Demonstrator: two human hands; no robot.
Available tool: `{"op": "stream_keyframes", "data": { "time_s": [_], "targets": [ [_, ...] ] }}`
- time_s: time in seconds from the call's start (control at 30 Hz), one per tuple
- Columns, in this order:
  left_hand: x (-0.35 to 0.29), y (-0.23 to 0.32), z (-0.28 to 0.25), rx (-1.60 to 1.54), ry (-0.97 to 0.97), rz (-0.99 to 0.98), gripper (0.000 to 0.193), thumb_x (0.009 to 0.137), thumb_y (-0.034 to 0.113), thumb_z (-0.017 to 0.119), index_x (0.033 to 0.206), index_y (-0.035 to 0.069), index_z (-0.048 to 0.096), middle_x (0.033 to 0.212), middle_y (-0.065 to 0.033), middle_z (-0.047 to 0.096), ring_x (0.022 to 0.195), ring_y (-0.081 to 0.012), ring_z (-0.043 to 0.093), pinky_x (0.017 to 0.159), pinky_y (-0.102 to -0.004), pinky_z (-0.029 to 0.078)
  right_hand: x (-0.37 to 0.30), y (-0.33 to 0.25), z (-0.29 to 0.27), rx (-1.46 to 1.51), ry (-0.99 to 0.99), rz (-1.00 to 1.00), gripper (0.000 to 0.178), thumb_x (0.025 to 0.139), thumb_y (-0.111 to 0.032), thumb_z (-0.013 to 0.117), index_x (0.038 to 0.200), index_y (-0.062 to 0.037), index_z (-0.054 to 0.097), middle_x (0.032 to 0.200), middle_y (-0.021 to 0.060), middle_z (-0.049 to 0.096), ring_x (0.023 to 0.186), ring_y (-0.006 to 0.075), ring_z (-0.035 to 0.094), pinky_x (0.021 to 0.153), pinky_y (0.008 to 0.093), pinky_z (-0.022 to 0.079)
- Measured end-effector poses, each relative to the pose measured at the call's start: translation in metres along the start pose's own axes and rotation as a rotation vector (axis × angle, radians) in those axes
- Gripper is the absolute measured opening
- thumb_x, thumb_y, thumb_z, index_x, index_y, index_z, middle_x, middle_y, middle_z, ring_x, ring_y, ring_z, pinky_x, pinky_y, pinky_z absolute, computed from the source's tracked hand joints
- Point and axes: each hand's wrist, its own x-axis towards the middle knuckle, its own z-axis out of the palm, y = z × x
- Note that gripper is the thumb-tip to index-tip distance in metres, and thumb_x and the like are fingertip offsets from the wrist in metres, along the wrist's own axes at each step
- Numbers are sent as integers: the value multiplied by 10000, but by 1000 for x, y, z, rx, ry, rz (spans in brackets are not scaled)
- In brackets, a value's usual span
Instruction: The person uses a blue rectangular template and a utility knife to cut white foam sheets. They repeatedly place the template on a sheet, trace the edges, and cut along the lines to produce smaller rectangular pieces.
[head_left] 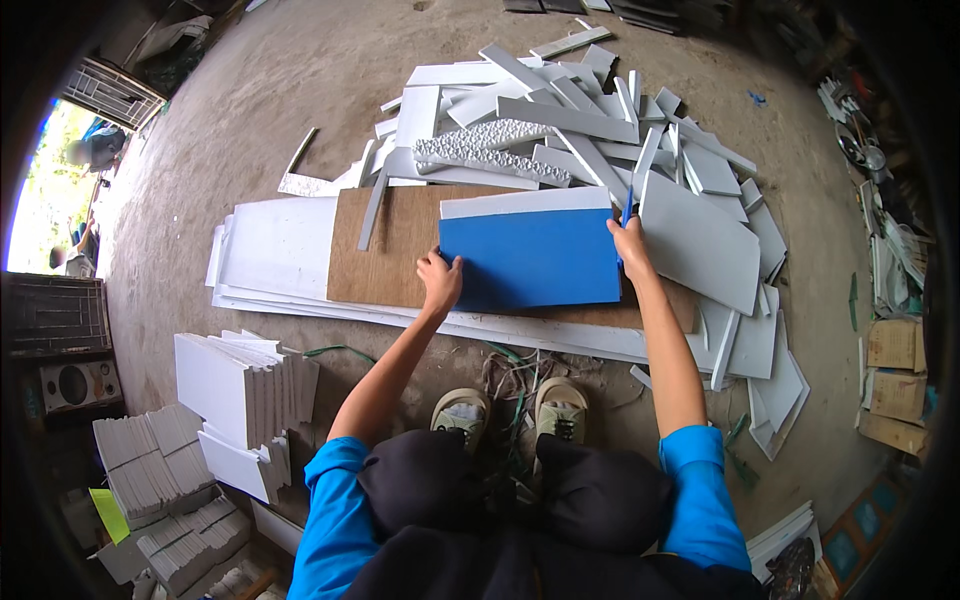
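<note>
Bare concrete floor (pixel 250 110) spreads around a long brown wooden board (pixel 388 225), which rests on a bed of white sheets (pixel 275 245) and serves as the landmark here. Over its middle and right part lies a blue panel (pixel 530 258), long axis running left to right roughly along the board, with a pale strip (pixel 525 204) showing along its far edge. It sits between the 2 hands, straight ahead of the person. The left hand (pixel 440 280) grasps the panel's left edge, over the middle of the board; the right hand (pixel 630 248) is at the panel's right edge, near the far corner, closed around a slim blue tool (pixel 628 207). Of the 2, the left is nearer the body and the right nearer the far side of the board. Beyond the board, a heap of white offcuts (pixel 565 118) crowds close, with 1 bumpy-textured piece (pixel 480 140) among them; a large pale sheet (pixel 700 240) overlaps the board's right end, just beside the right hand, so space is tight there. 1 narrow strip (pixel 373 210) lies across the board, left of the panel. On the board's near side are 2 shoes (pixel 462 412) and tangled straps (pixel 512 375), with stacked white panels (pixel 215 390) nearer its left end.
</note>
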Motion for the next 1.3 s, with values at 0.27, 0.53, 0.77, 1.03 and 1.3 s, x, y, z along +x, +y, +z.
{"op": "stream_keyframes", "data": {
  "time_s": [0.27,0.53,0.77,1.03,1.3],
  "targets": [
    [6,30,-33,-686,36,394,485,809,7,398,1226,-31,153,1185,-160,258,1130,-239,279,977,-315,193,-45,-37,-26,524,-129,-257,325,841,-132,531,1110,-40,374,940,-1,365,901,96,369,857,223,290],
    [-3,-5,-19,-443,-146,325,653,919,222,295,1277,-84,-157,1375,-259,-45,1296,-322,7,1046,-339,79,-44,23,-7,398,19,-490,271,829,-182,566,1005,-56,402,850,-28,350,769,68,349,691,209,320],
    [6,3,-44,-380,12,515,578,844,148,418,1251,-76,74,1233,-252,185,1164,-346,216,979,-374,194,-62,-6,-9,288,-112,-198,465,843,-134,525,1230,5,308,1145,104,437,1094,166,402,893,280,325],
    [-40,190,-153,442,330,1161,412,660,53,579,1020,-36,399,959,-187,415,903,-310,423,821,-393,344,-79,-76,-47,490,53,-714,330,840,-82,523,1124,19,390,1153,120,463,1092,204,452,924,303,338],
    [-54,194,-110,579,446,1195,357,625,99,579,937,-15,448,879,-139,456,868,-259,457,782,-357,368,-113,-139,-22,553,-105,-609,492,655,-128,742,936,-82,341,974,26,409,724,74,361,658,195,352]
  ]
}}
